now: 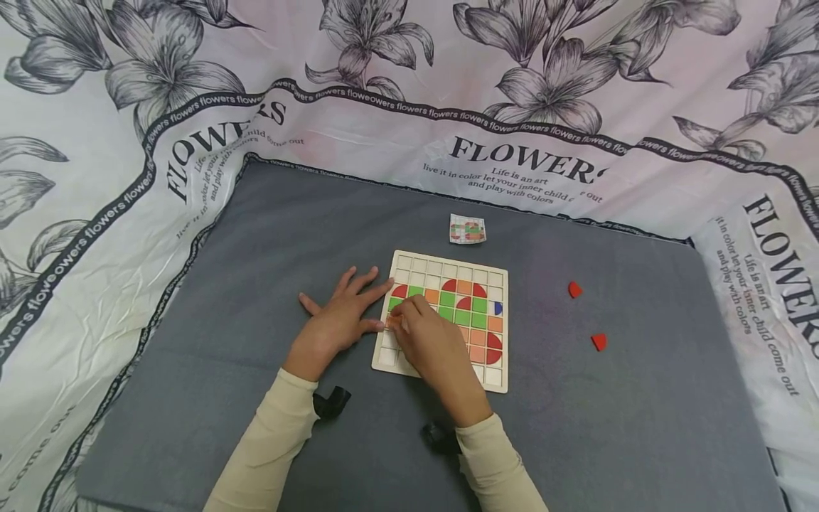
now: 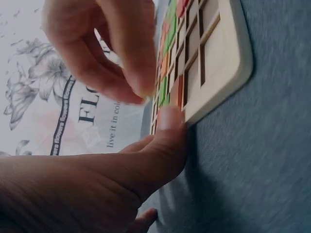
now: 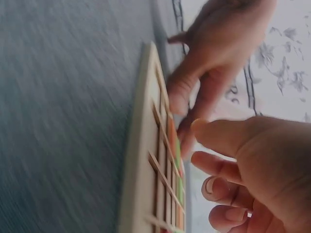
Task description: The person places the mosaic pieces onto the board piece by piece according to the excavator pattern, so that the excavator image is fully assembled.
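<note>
A square wooden grid board (image 1: 440,261) lies on the grey cloth, its cells partly filled with green, orange and red pieces and one blue piece (image 1: 498,308). My left hand (image 1: 335,321) rests at the board's left edge, fingers spread, with the thumb (image 2: 170,119) against the rim beside an orange square. Over the left part of the board is my right hand (image 1: 438,345), fingers bent downward. Its thumb (image 3: 218,133) and forefinger stand slightly apart in the right wrist view, with no piece showing between them. The cells under this hand are hidden in the head view.
Two loose red pieces, one upper (image 1: 574,289) and one lower (image 1: 598,342), lie right of the board. A small printed pattern card (image 1: 468,230) sits behind it. Flower-printed fabric (image 1: 384,135) borders the grey surface (image 1: 672,398) at the back and sides.
</note>
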### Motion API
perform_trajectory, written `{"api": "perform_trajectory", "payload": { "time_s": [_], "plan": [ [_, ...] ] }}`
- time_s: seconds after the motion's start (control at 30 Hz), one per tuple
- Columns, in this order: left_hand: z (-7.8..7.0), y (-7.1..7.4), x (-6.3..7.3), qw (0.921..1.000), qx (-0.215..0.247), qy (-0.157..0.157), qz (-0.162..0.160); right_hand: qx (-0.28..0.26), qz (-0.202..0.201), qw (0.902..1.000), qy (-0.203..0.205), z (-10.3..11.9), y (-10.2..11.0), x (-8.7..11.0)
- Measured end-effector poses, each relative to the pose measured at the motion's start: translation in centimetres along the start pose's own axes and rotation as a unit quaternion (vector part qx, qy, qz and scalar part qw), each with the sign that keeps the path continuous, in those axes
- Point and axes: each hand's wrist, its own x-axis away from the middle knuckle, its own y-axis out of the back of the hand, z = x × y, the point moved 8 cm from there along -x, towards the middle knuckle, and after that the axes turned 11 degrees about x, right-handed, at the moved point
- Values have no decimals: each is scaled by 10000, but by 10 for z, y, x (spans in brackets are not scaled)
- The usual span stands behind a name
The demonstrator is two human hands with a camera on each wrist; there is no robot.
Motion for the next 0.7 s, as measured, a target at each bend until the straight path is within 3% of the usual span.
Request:
{"api": "perform_trajectory", "payload": {
  "time_s": [0.17, 0.37, 0.7],
  "plan": [
    [2, 4, -5, 9989, -297, 130, 332, -126, -130, 9994, -291, -27, 14, 2],
    [4, 6, -13, 9949, -593, 284, 769, -297, -241, 9949, -934, -76, 33, 10],
    [-2, 5, -24, 9897, -793, 432, 1114, -176, -632, 9759, -2083, -160, 62, 39]
  ]
}}
